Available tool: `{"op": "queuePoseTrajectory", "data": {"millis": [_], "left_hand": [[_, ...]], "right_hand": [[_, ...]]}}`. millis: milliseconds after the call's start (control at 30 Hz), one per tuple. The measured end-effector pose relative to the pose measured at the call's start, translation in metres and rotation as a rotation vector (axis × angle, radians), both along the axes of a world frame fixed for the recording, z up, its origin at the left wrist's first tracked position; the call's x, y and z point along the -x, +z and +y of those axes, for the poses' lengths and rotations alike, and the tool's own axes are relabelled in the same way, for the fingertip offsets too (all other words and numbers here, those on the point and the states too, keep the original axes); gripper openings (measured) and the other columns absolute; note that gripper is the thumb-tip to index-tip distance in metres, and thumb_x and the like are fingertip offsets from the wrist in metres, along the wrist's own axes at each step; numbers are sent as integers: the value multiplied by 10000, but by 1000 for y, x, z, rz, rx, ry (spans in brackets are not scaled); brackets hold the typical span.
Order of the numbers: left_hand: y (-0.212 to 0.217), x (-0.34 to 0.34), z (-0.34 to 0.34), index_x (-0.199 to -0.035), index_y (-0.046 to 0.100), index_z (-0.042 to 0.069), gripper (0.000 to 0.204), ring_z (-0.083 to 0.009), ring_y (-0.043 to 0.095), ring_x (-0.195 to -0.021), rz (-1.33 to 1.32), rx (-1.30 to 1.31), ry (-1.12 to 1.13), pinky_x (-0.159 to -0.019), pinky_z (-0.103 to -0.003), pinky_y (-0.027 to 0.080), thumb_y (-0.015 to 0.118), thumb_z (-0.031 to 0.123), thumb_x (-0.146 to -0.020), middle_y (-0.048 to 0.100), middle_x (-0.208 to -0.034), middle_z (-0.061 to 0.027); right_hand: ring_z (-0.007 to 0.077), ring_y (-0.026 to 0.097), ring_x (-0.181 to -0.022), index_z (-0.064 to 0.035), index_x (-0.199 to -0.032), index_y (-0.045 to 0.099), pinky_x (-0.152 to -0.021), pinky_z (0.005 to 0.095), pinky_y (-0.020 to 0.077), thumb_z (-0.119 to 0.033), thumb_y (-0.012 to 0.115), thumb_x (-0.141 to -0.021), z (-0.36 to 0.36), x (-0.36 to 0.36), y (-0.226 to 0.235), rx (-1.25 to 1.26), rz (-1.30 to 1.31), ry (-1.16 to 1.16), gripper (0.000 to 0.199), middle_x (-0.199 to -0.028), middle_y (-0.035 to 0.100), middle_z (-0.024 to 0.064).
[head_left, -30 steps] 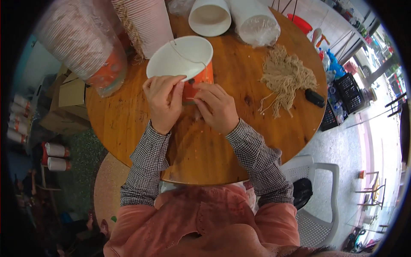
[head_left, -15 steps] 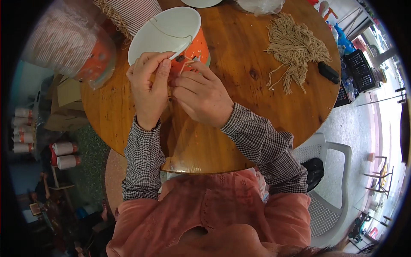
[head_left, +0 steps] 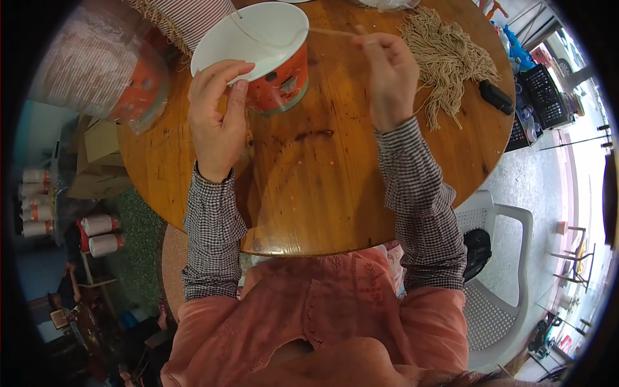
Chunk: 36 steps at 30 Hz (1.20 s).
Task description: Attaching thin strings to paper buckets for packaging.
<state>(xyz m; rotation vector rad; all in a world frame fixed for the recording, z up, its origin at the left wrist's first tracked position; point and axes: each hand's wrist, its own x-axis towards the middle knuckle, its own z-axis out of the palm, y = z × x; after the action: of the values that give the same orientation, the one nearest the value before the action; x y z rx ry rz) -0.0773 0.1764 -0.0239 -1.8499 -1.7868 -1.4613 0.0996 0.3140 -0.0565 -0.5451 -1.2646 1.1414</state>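
Note:
A tilted paper bucket, orange with dark spots outside and white inside, sits on the round wooden table before me. My left hand grips its near rim, thumb outside and fingers over the edge. Out to the right, my right hand pinches the end of a beige cord, which stretches across from the bucket. More of this cord loops over the white inside near the far rim. The right fingertips are a little smeared by motion. Beside that hand lies a loose bundle of beige cords.
A stack of nested buckets with cord handles stands at the far left, near a plastic-wrapped stack. A black object lies by the table's right edge. A white plastic chair stands at right, cardboard boxes at left.
My right hand has swung away from the bucket to the right and outward, drawing the cord out. The left hand stays at the rim; the bucket has shifted slightly away from me.

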Motion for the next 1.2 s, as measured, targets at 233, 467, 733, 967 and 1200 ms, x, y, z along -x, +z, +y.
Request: {"op": "queuePoseTrajectory", "data": {"millis": [233, 467, 733, 967, 1200], "left_hand": [[-3, 9, -1, -1003, 670, 84, 150, -193, 574, -945, 111, 26, 77, -1026, -365, 301, 570, 150, -914, 653, -947, -29], [2, -2, -7, -974, 696, 109, 131, -124, 532, -738, 108, 39, 91, -916, -308, 318, 595, 148, -899, 601, -749, 21], [5, -16, -10, -995, 695, 96, 142, -117, 525, -724, 64, 87, 65, -886, -294, 324, 617, 113, -878, 598, -731, 14], [3, -17, -10, -986, 694, 92, 139, -150, 527, -773, -49, 90, 76, -905, -291, 324, 629, 104, -864, 635, -772, -10], [2, -16, -10, -979, 689, 90, 131, -155, 526, -815, -18, 90, 84, -928, -300, 311, 624, 106, -866, 665, -823, -9]], "right_hand": [[191, 621, -693, -56, -884, 608, -759, 298, 491, -50, 610, -808, -29, 18, -6, -355, -331, 168, 77, -761, 626, 104], [202, 592, -723, -73, -778, 558, -966, 401, 398, -81, 658, -708, -72, 36, -19, -974, -649, 153, 122, -707, 552, 44], [198, 577, -688, -68, -743, 539, -1005, 429, 400, -36, 672, -660, -78, 37, -8, -1005, -524, 72, 160, -689, 531, 37], [197, 585, -699, -65, -746, 550, -1026, 432, 386, -37, 675, -654, -79, 37, -9, -984, -515, 49, 158, -708, 551, 40], [198, 586, -702, -60, -745, 557, -1029, 429, 387, -33, 670, -651, -79, 36, -10, -994, -544, 66, 149, -712, 556, 41]]}}
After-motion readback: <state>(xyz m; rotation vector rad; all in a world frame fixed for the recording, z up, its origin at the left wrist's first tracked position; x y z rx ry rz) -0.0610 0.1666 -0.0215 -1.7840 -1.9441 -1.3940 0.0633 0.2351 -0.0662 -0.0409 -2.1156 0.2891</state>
